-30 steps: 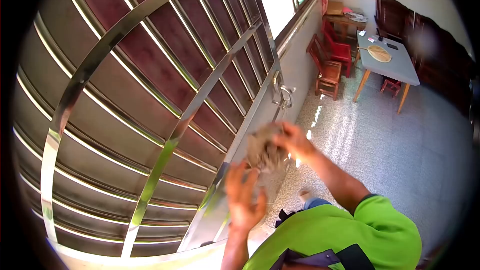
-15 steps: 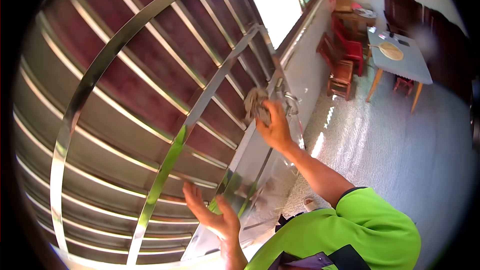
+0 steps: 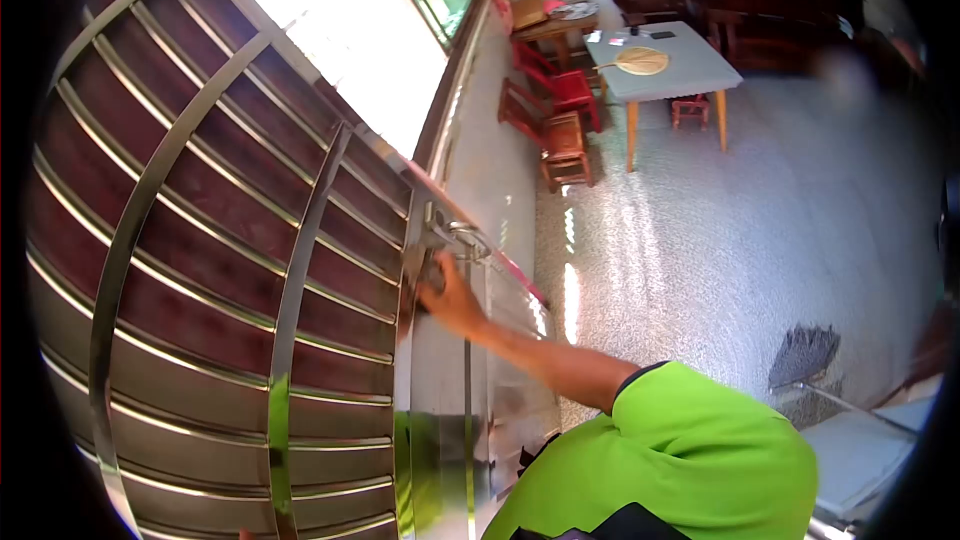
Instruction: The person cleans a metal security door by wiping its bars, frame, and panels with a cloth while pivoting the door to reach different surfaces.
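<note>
My right hand (image 3: 452,300) is closed on a crumpled grey-brown rag (image 3: 424,275), mostly hidden behind the fingers. It presses the rag against the edge frame of a metal barred door (image 3: 285,270), just below the shiny door handle (image 3: 466,237). The door has bright bars and curved flat strips over dark red and brown panels. Of my left hand (image 3: 246,535), only a tiny skin-coloured bit shows at the bottom edge, so its fingers cannot be made out.
Beyond the door stand a wooden chair (image 3: 562,145), a red chair (image 3: 568,88) and a covered table (image 3: 690,65) bearing a round fan (image 3: 641,61). Dark wooden seating (image 3: 775,5) lines the back. A dark broom-like head (image 3: 805,352) lies on the floor at right.
The view has swung to the right. My right hand has moved with the rag onto the door's edge frame below the handle. My left hand has dropped almost wholly out of view.
</note>
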The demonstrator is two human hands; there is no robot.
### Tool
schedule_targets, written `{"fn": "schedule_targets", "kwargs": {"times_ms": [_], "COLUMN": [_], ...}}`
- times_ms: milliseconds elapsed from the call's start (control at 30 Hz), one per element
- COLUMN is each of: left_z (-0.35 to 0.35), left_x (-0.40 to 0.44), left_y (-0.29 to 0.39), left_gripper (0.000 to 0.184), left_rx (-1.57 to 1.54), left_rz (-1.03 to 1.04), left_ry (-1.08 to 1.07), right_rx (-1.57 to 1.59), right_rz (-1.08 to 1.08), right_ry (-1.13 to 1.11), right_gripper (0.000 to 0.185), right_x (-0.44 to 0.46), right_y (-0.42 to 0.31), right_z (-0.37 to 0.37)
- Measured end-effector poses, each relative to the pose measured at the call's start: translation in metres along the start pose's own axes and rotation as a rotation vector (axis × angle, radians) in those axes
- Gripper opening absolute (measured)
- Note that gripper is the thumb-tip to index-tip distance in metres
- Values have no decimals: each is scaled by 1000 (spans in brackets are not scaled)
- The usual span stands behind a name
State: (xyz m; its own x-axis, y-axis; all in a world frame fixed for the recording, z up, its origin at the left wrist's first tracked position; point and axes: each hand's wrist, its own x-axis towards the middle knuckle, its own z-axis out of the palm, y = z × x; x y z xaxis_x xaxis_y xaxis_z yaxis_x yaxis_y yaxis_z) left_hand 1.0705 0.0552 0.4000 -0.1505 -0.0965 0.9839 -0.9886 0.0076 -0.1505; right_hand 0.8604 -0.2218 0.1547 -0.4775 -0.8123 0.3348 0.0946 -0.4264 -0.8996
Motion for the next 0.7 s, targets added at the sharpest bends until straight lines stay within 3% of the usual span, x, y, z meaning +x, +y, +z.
{"fn": "schedule_targets", "kwargs": {"times_ms": [67, 133, 267, 400, 500, 600, 633, 700], "left_z": [5, 10, -1, -10, -12, -15, -14, -14], "left_x": [3, 3, -3, -15, -19, -17, -17, -16], "left_y": [-10, -4, -3, -8, -10, -3, -1, 2], "left_gripper": [47, 43, 39, 37, 37, 37, 37, 37], "left_rx": [13, 146, 118, 111, 112, 108, 97, 90], "left_rz": [26, 201, 201, 261, 292, 290, 267, 247], "left_ry": [-100, -127, -210, -283, -291, -335, -327, -321], "right_rx": [-32, -16, -44, 14, -97, -14, 68, 60], "right_rz": [13, 30, 48, -67, -98, -150, -36, -37], "right_ry": [-86, -214, -403, -59, -5, -112, -205, -308], "right_gripper": [52, 54, 55, 51, 48, 53, 57, 62], "right_x": [-53, -98, -117, -52, -56, -110, -136, -183], "right_y": [-18, -25, -45, -17, -21, -16, -27, -20], "right_z": [0, -5, -23, -12, 1, 7, 5, 5]}}
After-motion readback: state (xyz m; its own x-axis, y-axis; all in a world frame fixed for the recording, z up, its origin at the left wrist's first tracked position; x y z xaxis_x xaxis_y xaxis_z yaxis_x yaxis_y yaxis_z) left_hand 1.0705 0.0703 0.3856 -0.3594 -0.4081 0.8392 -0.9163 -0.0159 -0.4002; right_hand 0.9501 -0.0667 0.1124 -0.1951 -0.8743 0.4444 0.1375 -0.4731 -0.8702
